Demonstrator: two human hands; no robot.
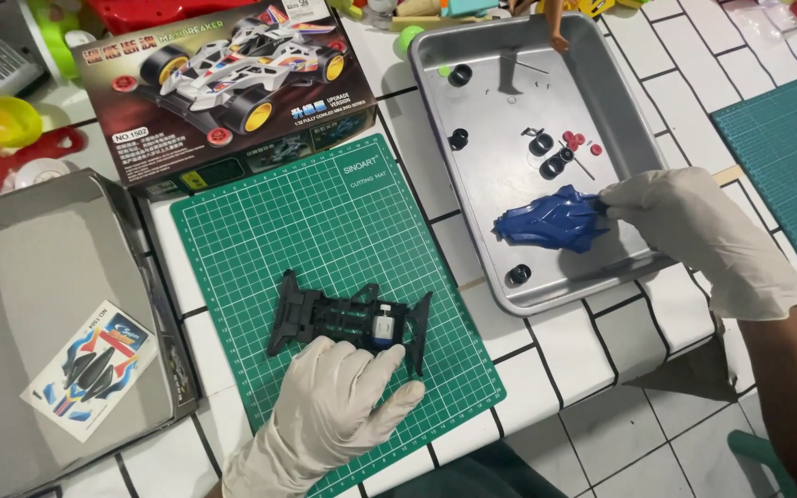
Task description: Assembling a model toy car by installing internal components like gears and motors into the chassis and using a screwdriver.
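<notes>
Left hand point(329, 406), white-gloved: fingers spread and resting on the near edge of a black toy-car chassis point(348, 318), grasping nothing. The chassis lies flat on a green cutting mat point(260, 221), on the white-tiled desk point(592, 360). Right hand point(694, 235), gloved: fingertips pinching the rear of a blue car body shell point(551, 221), which sits low in a metal tray point(491, 184). Tray also holds loose black tyres point(546, 152) and small red parts point(578, 141). Left: open grey box lid point(11, 277) with sticker sheet point(89, 369). Farther back: printed kit box point(232, 83).
</notes>
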